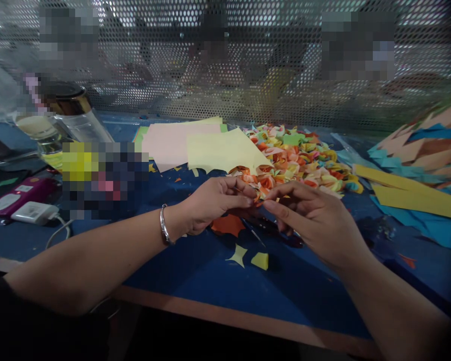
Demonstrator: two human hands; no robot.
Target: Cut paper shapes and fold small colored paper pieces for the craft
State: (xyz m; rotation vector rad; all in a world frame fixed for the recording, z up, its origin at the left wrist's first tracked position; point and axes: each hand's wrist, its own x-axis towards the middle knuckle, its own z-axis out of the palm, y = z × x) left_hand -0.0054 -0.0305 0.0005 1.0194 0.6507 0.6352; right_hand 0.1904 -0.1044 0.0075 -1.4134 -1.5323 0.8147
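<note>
Over the blue table, my left hand point(214, 203) and my right hand point(315, 215) meet at the fingertips. Between them is a small piece of orange paper point(258, 202), pinched from both sides; its exact shape is partly hidden by the fingers. Just beyond lies a heap of curled, many-coloured paper pieces point(296, 158). Below my hands are a scalloped orange paper scrap point(228, 225), a pale four-pointed paper piece point(238, 255) and a small folded yellow paper piece point(260, 260). A dark tool with a thin metal blade point(256, 234) lies partly covered under my right hand.
Pink paper sheets point(165, 145) and a cut yellow sheet point(225, 150) lie behind. To the left stand a clear bottle point(82, 120), a jar point(41, 135) and a white charger with cable point(35, 213). Yellow strips point(417, 193) and folded paper stacks point(424, 150) lie right. A perforated metal panel point(248, 65) rises behind.
</note>
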